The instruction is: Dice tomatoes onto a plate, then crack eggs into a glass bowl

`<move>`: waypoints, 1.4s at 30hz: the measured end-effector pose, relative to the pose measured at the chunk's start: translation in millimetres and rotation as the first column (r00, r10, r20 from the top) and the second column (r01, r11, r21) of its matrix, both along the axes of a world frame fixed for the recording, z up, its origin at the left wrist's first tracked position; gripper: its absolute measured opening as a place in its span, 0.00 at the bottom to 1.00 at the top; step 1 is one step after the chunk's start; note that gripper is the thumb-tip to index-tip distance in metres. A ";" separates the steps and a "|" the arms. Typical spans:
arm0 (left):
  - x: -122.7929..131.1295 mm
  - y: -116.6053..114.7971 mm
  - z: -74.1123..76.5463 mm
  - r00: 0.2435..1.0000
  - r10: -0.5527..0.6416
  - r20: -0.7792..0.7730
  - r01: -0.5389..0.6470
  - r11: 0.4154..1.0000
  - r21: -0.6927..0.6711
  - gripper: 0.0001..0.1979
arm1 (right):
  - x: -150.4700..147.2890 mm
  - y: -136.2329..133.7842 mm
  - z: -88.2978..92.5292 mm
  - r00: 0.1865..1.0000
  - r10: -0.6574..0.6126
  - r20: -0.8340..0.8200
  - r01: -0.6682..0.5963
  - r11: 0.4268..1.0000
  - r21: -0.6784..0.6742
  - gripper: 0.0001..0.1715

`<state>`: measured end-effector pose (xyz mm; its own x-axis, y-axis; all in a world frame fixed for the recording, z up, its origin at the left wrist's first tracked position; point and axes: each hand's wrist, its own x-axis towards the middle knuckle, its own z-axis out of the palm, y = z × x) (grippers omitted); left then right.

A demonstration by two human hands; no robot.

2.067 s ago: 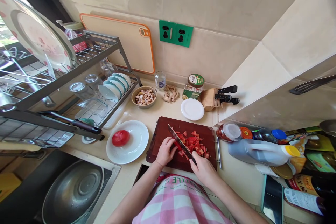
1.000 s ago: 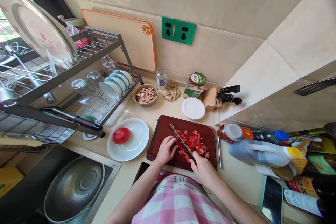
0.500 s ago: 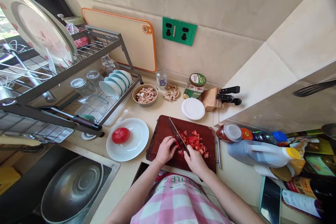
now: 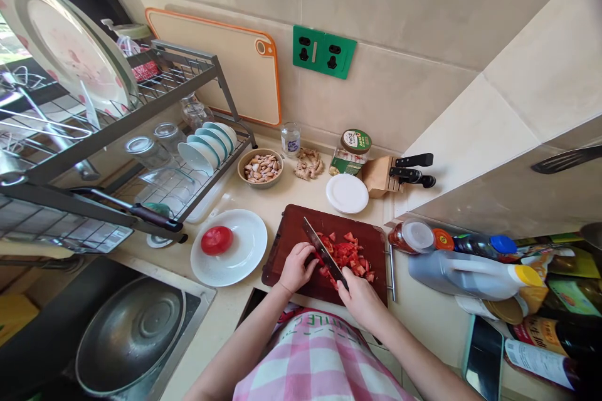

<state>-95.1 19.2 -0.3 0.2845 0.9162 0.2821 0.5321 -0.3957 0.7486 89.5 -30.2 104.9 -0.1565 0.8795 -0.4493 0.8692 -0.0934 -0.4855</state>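
Pulled slightly nearer the body and rightward since half a second ago are the right hand (image 4: 361, 296) and the long, dark-bladed kitchen knife (image 4: 323, 252) gripped by its handle; the left hand (image 4: 295, 270) has kept its place. Just left of the blade, over the near middle of the rectangular, dark red-brown cutting board (image 4: 292, 232), a small, glossy red tomato piece (image 4: 320, 260) lies mostly hidden under the left hand, whose curled fingers and thumb appear to pinch it. That piece sits between the left fingertips and the knife, so the left hand is nearer to it; its own long axis cannot be told. The blade runs diagonally, tip toward the board's far left, handle toward its near right. Across the blade, right of the board's middle, spreads a loose heap of wet red tomato chunks (image 4: 350, 255). Left of the board, just beside it, a round white ceramic plate (image 4: 244, 257) bears a smooth, rounded red tomato (image 4: 217, 240), well apart from both hands.
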 end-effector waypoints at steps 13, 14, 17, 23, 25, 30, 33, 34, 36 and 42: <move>0.0 0.4 3.9 1.000 -0.008 0.002 0.008 1.000 -0.015 0.06 | -24.3 24.7 -34.4 1.000 -0.007 -0.008 0.008 0.995 0.101 0.09; 0.2 0.3 5.0 1.000 -0.007 0.001 0.007 1.000 -0.016 0.06 | -20.8 22.8 -33.2 0.999 -0.008 -0.036 0.012 0.993 0.118 0.10; 0.2 0.1 7.0 1.000 -0.006 0.009 0.007 1.000 -0.028 0.07 | -9.4 14.3 -23.6 0.998 -0.018 -0.057 0.027 0.988 0.155 0.11; 0.4 1.4 -1.9 0.999 0.044 0.021 -0.043 0.998 -0.035 0.07 | 0.5 2.6 -3.8 0.999 0.023 -0.036 -0.020 0.997 0.080 0.08; 1.3 2.3 -5.6 0.998 0.064 0.017 -0.064 0.998 -0.014 0.08 | 0.9 1.9 -2.4 0.999 0.023 -0.025 -0.021 0.998 0.059 0.08; 2.8 4.7 -7.8 0.995 0.098 -0.014 -0.097 0.995 0.021 0.09 | 0.7 4.8 -3.3 1.000 0.026 0.009 -0.026 0.999 0.034 0.07; 2.5 6.2 -7.7 0.994 0.105 -0.018 -0.105 0.994 0.008 0.09 | 0.2 8.0 -3.4 1.000 0.029 0.005 -0.029 0.999 0.016 0.06; 2.3 6.7 -8.0 0.994 0.107 -0.013 -0.107 0.994 0.001 0.09 | 0.0 9.0 -3.2 1.000 0.027 -0.001 -0.027 1.000 0.010 0.06; 2.0 7.3 -8.7 0.994 0.112 0.000 -0.112 0.994 -0.014 0.09 | -0.5 10.8 -2.5 1.000 0.020 -0.013 -0.020 1.000 0.003 0.07; 2.5 7.7 -9.0 0.993 0.114 0.007 -0.114 0.993 -0.040 0.10 | -4.5 15.7 -8.0 0.998 0.028 -0.048 -0.027 1.000 0.012 0.07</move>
<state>-92.6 26.9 -9.4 0.1748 0.9531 0.2470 0.5651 -0.3026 0.7675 85.1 -14.5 97.0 -0.2020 0.8795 -0.4310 0.8468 -0.0643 -0.5280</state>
